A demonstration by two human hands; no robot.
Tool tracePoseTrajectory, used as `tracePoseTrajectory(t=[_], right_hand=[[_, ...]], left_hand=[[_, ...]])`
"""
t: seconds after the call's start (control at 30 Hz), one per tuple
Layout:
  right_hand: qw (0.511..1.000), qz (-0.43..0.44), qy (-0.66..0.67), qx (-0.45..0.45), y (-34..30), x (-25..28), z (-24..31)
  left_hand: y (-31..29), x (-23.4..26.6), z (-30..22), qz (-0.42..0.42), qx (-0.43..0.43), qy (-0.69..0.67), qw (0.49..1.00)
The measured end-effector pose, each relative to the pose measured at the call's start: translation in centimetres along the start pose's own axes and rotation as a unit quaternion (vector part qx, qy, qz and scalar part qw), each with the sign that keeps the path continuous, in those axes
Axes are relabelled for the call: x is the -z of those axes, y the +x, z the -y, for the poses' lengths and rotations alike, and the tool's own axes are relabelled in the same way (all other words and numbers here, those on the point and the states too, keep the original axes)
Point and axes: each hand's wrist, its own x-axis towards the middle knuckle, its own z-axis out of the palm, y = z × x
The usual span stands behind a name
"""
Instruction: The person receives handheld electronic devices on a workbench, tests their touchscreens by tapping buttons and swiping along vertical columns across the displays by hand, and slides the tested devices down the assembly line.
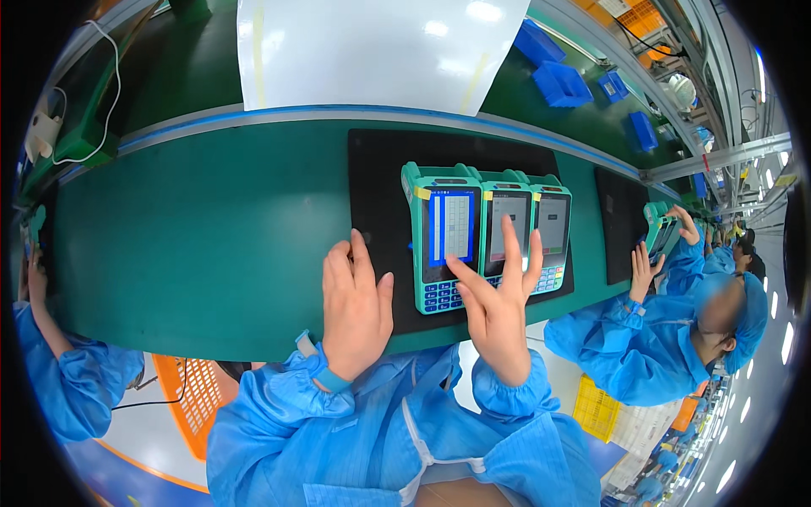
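Note:
Three teal handheld card payment terminals stand side by side on a black mat [378,182]. The left terminal [463,198] has a lit blue-and-white screen with a grid. Grey screens show on the middle terminal [517,203] and the right terminal [553,211]. My right hand [500,317] hovers over them with fingers spread; one finger is at the left terminal's screen and another is over the middle one. Whether they touch cannot be told. My left hand [356,304] lies left of the terminals at the mat's edge, fingers stretched out, holding nothing. A blue strap circles my left wrist.
The mat lies on a green worktable [211,245]. A white panel [380,55] stands behind it, and blue bins [562,84] sit at the back right. A co-worker [659,329] handles another terminal on the right. Another person's sleeve [72,380] is at the left, near an orange basket [198,397].

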Motion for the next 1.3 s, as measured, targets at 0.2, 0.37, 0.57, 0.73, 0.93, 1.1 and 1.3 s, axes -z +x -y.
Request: tracePoseTrajectory(t=[0.2, 0.37, 0.57, 0.73, 0.93, 1.1, 1.3], right_hand=[[0.999, -0.045, 0.01, 0.006, 2.0, -0.5, -0.1], [0.995, -0.089, -0.012, 0.037, 5.6, -1.4, -0.8], [0.994, -0.104, -0.005, 0.045, 5.5, -1.3, -1.4], [0.998, -0.059, -0.008, 0.014, 2.6, -0.9, -1.2], [0.999, -0.01, -0.023, -0.029, -1.4, -0.4, -0.7], [0.995, -0.06, -0.063, -0.05, 0.7, -0.4, -0.5], [0.998, -0.06, -0.027, -0.008, 2.0, -1.7, 0.9]], left_hand=[[-0.2, 0.3, -0.1, -0.007, -0.011, 0.015, 1.0], [-0.3, -0.4, 0.4, -0.009, -0.011, 0.009, 1.0], [-0.3, 0.0, 0.2, -0.011, -0.009, 0.007, 1.0], [-0.1, 0.0, 0.3, -0.01, -0.014, 0.014, 1.0], [-0.3, 0.2, 0.3, 0.001, 0.0, 0.004, 1.0], [-0.1, 0.3, 0.2, 0.004, -0.014, 0.005, 1.0], [-0.2, 0.1, 0.3, 0.003, -0.01, 0.002, 1.0]])
